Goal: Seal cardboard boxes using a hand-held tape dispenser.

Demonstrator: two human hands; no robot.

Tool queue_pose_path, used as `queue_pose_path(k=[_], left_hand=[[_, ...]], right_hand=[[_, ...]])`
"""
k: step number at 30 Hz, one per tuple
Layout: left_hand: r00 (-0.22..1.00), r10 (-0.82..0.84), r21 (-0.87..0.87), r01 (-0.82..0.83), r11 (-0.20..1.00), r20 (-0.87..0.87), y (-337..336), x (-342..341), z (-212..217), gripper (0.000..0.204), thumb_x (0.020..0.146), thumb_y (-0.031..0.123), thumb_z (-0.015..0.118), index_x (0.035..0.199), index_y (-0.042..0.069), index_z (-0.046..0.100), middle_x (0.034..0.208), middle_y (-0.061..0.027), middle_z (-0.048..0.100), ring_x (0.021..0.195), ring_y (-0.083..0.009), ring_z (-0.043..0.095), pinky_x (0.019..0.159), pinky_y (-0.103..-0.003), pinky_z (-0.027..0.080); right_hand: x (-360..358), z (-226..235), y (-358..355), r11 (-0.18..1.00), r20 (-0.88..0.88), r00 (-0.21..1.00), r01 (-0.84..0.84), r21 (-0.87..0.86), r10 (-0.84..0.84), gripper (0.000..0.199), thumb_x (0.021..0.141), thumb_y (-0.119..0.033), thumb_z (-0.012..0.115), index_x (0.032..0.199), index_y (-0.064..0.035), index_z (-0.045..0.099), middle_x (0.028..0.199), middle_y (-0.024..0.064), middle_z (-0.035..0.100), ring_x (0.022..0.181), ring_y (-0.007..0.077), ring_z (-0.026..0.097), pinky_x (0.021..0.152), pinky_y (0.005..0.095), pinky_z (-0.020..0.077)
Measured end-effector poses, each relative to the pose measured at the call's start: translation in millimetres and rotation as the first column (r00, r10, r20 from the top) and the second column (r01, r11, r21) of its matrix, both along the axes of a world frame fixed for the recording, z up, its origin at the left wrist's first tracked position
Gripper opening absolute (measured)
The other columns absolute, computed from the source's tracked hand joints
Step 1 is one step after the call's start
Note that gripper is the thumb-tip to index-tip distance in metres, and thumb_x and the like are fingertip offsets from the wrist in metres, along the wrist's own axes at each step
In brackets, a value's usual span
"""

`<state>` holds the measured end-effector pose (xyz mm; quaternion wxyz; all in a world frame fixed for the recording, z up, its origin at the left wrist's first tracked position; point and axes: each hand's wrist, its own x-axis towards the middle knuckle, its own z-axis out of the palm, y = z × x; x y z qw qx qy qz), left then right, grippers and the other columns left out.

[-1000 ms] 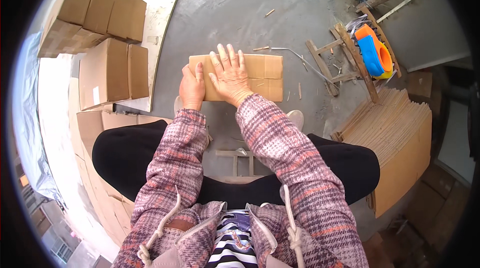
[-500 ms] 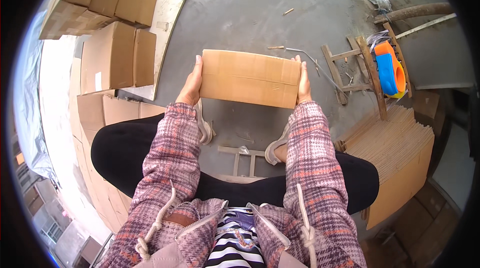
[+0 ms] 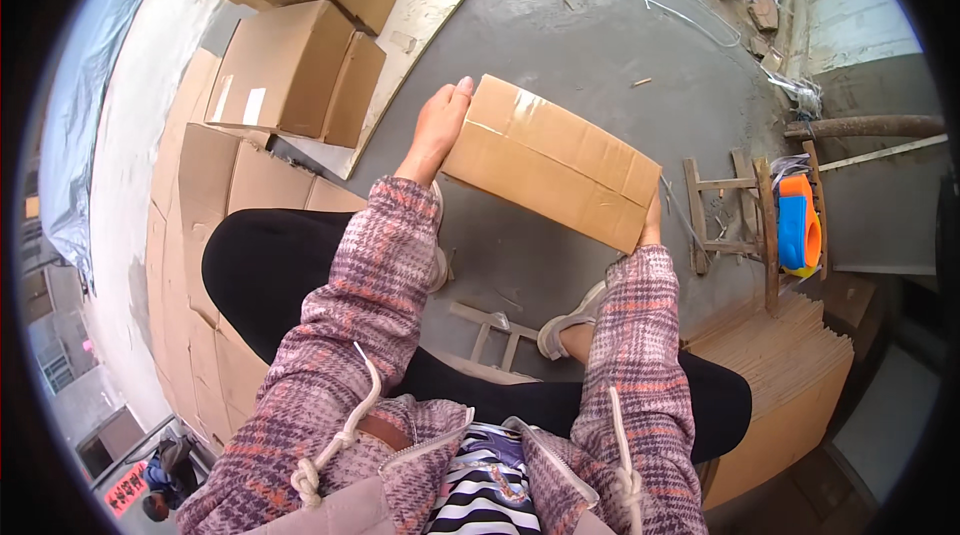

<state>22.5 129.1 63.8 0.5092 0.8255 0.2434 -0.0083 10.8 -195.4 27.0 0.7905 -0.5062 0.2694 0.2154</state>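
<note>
A small brown cardboard box is held up in front of me over the grey floor, tilted so that its left end is farther away than its right end. At its left end is my left hand, closed on the box with the thumb up along the edge. My right hand grips the opposite end; most of its fingers are hidden behind the cardboard. The face toward me shows a fold line and strips of clear tape.
Closed cardboard boxes stand at the far left beside a pale board. Flattened cardboard is stacked at my right. Beyond it a wooden stool lies tipped, with an orange-and-blue plastic tool on it. A small wooden frame sits between my feet.
The box has turned clockwise, its right end dropping nearer to me. Both hands stay on its ends. The whole view has swung, showing more of the left side.
</note>
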Motion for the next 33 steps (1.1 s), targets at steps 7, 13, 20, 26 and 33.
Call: queue_pose_path(k=[7,13,20,26,33], left_hand=[[0.994,-0.076,0.010,0.075,0.997,0.078,136,-7,211,0.089,0.083,0.084,0.037,0.104,0.002,0.063,0.107,-0.0119,0.062,0.102,-0.0227,0.057,0.094,-0.038,0.043],[0.919,0.163,-0.065,-0.150,0.987,0.358,278,-103,256,0.044,0.096,0.044,0.057,0.113,0.005,0.064,0.100,-0.0035,0.065,0.096,-0.0134,0.061,0.092,-0.030,0.045],[0.735,0.423,-0.341,-0.273,0.900,0.530,424,-141,143,0.028,0.099,0.022,0.058,0.116,0.000,0.060,0.109,-0.0055,0.065,0.101,-0.0126,0.059,0.089,-0.027,0.048],[0.632,0.635,-0.030,-0.698,0.716,0.445,460,-119,92,0.048,0.098,0.032,0.059,0.129,-0.004,0.053,0.125,-0.0127,0.058,0.116,-0.0215,0.056,0.099,-0.032,0.044],[0.807,-0.062,0.743,-0.508,0.436,0.588,308,-124,153,0.046,0.096,0.026,0.061,0.132,0.000,0.053,0.142,-0.0209,0.046,0.135,-0.0311,0.041,0.110,-0.042,0.035]], right_hand=[[16,107,146,0.969,0.539,0.838,-0.055,0.242,-0.087,0.073,0.101,-0.059,0.029,0.151,-0.0052,0.028,0.152,0.0114,0.033,0.138,0.0247,0.035,0.114,0.0355,0.0309],[-28,144,326,0.965,0.899,0.411,0.135,-0.226,0.153,0.070,0.104,-0.045,0.023,0.152,0.0049,0.015,0.157,0.0271,0.012,0.147,0.0378,0.013,0.120,0.0436,0.0112],[-49,121,437,0.886,0.869,0.190,-0.019,-0.463,0.457,0.072,0.099,-0.032,0.040,0.151,0.0078,0.012,0.159,0.0255,0.008,0.148,0.0415,0.008,0.120,0.0447,0.0123],[-3,160,418,0.672,0.683,-0.054,-0.139,-0.728,0.729,0.048,0.093,-0.025,0.054,0.133,0.0022,0.049,0.142,0.0255,0.041,0.136,0.0373,0.037,0.113,0.0436,0.0314],[-54,333,255,0.561,0.607,-0.554,-0.276,-0.780,0.570,0.013,0.078,-0.008,0.059,0.089,0.0005,0.060,0.079,0.0155,0.061,0.074,0.0336,0.065,0.066,0.0416,0.0525]])
